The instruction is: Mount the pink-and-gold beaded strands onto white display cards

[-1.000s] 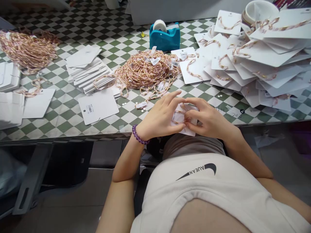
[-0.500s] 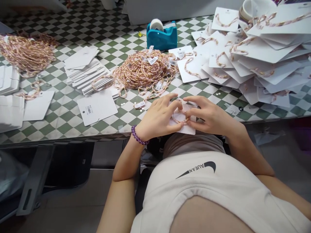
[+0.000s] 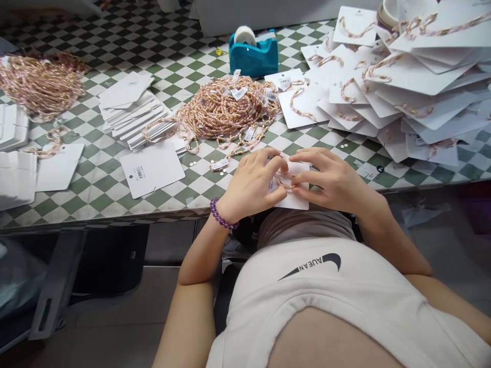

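At the table's front edge, a white card (image 3: 297, 203) lies under both my hands with a pink and gold bead strand (image 3: 286, 185) on it. My left hand (image 3: 256, 181), with a purple bead bracelet (image 3: 222, 214) on its wrist, has its fingers bent over the card's left side and closed at the strand. From the right, my right hand (image 3: 326, 181) pinches the strand between thumb and fingertips. My fingers partly cover the strand and the card. Just beyond my hands sits a tangled pile of bead strands (image 3: 230, 110) with small barcode tags.
A blue tape dispenser (image 3: 253, 53) stands behind the pile. Carded strands (image 3: 418, 76) are heaped on the right. To the left lie stacked white cards (image 3: 134, 115), a loose barcode card (image 3: 152, 171) and another bead pile (image 3: 42, 84). Small white dots are scattered on the checkered tablecloth (image 3: 207, 197).
The strand's loop has narrowed between my fingers on the card. My left thumb has drawn up slightly, and my right fingertips have shifted a little. The whole view has moved slightly.
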Action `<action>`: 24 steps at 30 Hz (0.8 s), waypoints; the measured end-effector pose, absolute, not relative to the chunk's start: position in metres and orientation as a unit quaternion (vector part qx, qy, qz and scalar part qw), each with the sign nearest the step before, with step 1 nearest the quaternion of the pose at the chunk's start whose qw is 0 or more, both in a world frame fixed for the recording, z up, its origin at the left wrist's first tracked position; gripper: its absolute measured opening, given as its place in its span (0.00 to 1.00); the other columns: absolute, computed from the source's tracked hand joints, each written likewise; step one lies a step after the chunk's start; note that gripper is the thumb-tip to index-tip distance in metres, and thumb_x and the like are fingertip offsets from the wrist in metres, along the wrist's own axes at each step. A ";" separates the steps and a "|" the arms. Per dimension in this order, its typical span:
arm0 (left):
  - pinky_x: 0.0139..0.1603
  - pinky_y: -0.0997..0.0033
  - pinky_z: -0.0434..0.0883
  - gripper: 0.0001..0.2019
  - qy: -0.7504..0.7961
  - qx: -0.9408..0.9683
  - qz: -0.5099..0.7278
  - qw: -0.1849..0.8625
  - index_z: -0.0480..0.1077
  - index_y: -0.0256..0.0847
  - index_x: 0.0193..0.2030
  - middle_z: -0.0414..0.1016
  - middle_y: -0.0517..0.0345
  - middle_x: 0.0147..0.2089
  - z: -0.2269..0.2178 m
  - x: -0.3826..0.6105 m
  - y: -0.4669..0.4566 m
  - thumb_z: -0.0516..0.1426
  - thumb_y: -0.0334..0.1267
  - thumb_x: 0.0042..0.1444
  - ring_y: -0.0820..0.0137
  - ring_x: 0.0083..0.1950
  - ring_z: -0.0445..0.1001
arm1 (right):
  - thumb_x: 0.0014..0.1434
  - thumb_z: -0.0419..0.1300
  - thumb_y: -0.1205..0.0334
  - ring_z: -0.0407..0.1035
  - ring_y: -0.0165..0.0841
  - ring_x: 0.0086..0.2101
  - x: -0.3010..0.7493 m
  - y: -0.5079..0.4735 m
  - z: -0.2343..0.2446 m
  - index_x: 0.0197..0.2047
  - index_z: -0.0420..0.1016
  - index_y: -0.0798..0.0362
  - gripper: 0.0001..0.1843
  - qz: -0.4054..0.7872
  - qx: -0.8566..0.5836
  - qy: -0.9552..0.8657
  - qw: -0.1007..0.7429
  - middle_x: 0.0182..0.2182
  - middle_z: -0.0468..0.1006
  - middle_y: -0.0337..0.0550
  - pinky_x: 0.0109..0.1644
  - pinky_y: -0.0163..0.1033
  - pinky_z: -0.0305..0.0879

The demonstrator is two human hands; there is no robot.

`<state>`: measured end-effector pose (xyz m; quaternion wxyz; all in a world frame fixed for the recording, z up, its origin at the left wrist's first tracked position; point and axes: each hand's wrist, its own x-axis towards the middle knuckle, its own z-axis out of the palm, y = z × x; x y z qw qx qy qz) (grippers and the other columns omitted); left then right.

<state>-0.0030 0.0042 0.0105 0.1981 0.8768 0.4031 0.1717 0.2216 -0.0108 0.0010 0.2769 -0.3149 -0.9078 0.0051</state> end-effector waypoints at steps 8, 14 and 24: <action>0.66 0.55 0.62 0.13 0.390 0.882 0.180 0.192 0.69 0.40 0.51 0.68 0.47 0.61 0.007 -0.005 0.004 0.55 0.38 0.60 0.57 0.63 0.67 | 0.62 0.62 0.62 0.70 0.45 0.54 0.214 -0.012 -0.004 0.34 0.74 0.55 0.06 -0.001 -0.330 -0.895 0.299 0.53 0.74 0.54 0.56 0.51 0.73; 0.66 0.54 0.62 0.13 0.387 0.882 0.191 0.188 0.68 0.40 0.51 0.68 0.46 0.61 0.005 -0.005 0.005 0.55 0.42 0.62 0.57 0.63 0.67 | 0.63 0.62 0.60 0.69 0.48 0.55 0.212 -0.013 -0.005 0.36 0.75 0.56 0.08 -0.013 -0.343 -0.890 0.301 0.49 0.76 0.54 0.57 0.54 0.72; 0.64 0.57 0.64 0.10 0.383 0.884 0.199 0.178 0.68 0.40 0.48 0.70 0.47 0.59 0.005 -0.005 0.004 0.56 0.37 0.60 0.59 0.61 0.69 | 0.63 0.63 0.63 0.71 0.40 0.48 0.212 -0.011 -0.006 0.38 0.74 0.55 0.04 0.028 -0.330 -0.892 0.308 0.45 0.77 0.49 0.53 0.46 0.72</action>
